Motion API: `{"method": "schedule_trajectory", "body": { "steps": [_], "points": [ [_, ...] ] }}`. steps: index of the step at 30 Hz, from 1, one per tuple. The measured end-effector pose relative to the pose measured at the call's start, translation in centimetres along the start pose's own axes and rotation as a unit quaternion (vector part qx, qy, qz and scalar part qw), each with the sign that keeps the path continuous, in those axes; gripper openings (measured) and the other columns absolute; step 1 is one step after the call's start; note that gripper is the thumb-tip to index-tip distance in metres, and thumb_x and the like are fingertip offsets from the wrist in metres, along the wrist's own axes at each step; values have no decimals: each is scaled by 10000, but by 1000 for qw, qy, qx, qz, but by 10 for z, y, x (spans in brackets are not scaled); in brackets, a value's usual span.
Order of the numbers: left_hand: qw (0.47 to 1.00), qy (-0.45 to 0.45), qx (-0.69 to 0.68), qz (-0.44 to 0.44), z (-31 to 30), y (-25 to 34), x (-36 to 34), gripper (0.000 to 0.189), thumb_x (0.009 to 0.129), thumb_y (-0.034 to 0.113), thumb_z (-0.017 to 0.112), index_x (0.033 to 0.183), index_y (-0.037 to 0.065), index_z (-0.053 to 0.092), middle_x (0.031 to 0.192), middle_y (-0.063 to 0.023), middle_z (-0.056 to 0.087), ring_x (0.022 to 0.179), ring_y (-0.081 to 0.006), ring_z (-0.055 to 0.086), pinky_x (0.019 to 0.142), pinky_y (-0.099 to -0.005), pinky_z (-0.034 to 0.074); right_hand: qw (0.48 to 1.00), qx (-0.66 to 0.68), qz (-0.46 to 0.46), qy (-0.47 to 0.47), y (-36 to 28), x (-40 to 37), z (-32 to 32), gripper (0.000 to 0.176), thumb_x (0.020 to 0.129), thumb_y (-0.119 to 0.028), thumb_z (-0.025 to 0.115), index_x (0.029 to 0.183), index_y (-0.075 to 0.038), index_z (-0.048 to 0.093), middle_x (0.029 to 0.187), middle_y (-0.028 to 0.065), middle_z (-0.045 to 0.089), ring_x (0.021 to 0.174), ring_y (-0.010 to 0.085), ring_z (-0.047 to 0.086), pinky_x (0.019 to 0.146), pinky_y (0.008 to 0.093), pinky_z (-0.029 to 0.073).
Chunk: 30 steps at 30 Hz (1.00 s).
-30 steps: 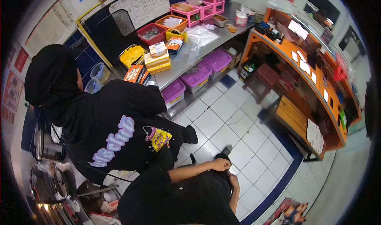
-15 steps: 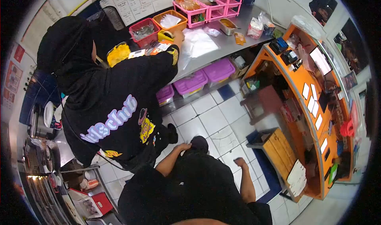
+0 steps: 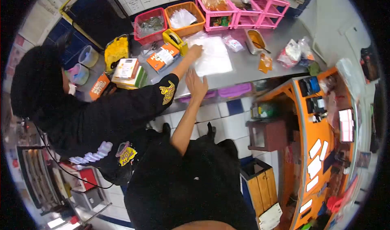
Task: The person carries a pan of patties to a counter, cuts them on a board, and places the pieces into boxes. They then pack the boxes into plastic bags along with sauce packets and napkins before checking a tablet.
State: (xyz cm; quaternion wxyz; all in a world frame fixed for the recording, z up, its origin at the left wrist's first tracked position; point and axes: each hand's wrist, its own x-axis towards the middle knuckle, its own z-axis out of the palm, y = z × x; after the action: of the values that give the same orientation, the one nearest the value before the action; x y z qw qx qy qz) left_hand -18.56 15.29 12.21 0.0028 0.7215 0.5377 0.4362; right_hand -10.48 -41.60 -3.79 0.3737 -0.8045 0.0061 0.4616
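Note:
My left hand (image 3: 196, 86) reaches up to the front edge of the steel counter, fingers stretched out and thumb apart, with nothing in it. Its fingertips are close to the lower left corner of a stack of clear white plastic bags (image 3: 213, 58). Just above, a co-worker's hand (image 3: 196, 52) lies at the left side of the same stack, beside a yellow tape dispenser (image 3: 176, 40). My right hand does not show.
On the counter (image 3: 243, 65) stand a red basket (image 3: 149, 36), an orange basket (image 3: 197, 28), pink racks (image 3: 219, 23) and a metal container with orange contents (image 3: 256, 42). The co-worker (image 3: 105, 108) stands close at left. An orange desk (image 3: 315, 128) curves along the right.
My left hand has gone from near my body up to the counter edge. My right hand has left view. The view has shifted closer to the counter, and the co-worker's hand is now at the bags.

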Motion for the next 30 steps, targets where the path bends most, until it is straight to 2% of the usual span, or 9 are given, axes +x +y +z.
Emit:
{"method": "schedule_trajectory", "body": {
  "steps": [4,6,7,10,15,18,20,25,30],
  "points": [
    [959,-37,150,-237,51,-14,67,451,809,268,639,1153,-8,548,1196,-221,572,1122,-400,523,998,-549,347,990,-24,-124,66,-14,108,-27,253,837,-221,597,944,-6,675,831,98,655,661,200,568,601,369,450],
    [918,-257,144,-265,45,-24,82,295,817,230,609,1015,11,603,1041,-196,646,982,-374,605,883,-504,445,963,-23,-262,57,-40,182,-39,239,831,-209,608,896,3,698,774,91,665,607,187,565,564,352,448],
    [936,-228,108,-247,43,-23,83,231,827,218,592,941,18,614,946,-190,654,900,-360,624,802,-477,471,936,27,-350,9,-74,204,-40,265,853,-217,616,935,29,673,765,105,653,574,145,539,521,355,428],
    [981,-86,-83,-155,48,-7,66,153,846,138,552,780,19,624,704,-197,611,701,-338,622,630,-426,494,974,55,-215,-36,-234,229,-18,333,954,-244,535,1025,72,609,801,111,656,604,160,606,566,318,496],
    [941,-71,-229,-239,38,52,65,330,745,56,661,1055,11,557,972,-168,578,891,-347,570,795,-424,495,910,-26,-265,-319,-482,199,60,324,949,-286,569,1087,5,604,893,87,647,744,162,623,679,272,516],
    [951,-42,32,-304,55,61,43,567,707,57,692,1220,4,457,1150,-192,494,1099,-381,471,930,-433,434,821,-153,-277,-474,-559,178,119,384,953,-322,561,1158,2,585,975,80,634,828,160,612,751,282,504],
    [917,43,11,-396,75,42,25,700,693,65,738,1296,40,382,1236,-212,397,900,-275,550,786,-356,490,803,-175,-262,-505,-583,163,155,440,955,-352,549,1231,-10,536,1059,106,612,899,175,602,778,299,500],
    [844,56,-88,-527,97,27,-14,394,789,238,678,1097,38,535,759,-118,639,697,-267,645,666,-378,514,800,-172,-199,-540,-589,154,228,672,941,-489,505,1442,-91,302,1360,201,438,1137,265,525,866,390,488],
    [846,-84,-327,-412,62,16,-1,316,799,130,663,1082,10,588,862,-113,679,770,-202,651,660,-316,506,841,-168,-231,-459,-587,134,271,536,930,-357,578,1318,-32,402,1137,133,516,1002,226,566,827,325,491]
  ]
}}
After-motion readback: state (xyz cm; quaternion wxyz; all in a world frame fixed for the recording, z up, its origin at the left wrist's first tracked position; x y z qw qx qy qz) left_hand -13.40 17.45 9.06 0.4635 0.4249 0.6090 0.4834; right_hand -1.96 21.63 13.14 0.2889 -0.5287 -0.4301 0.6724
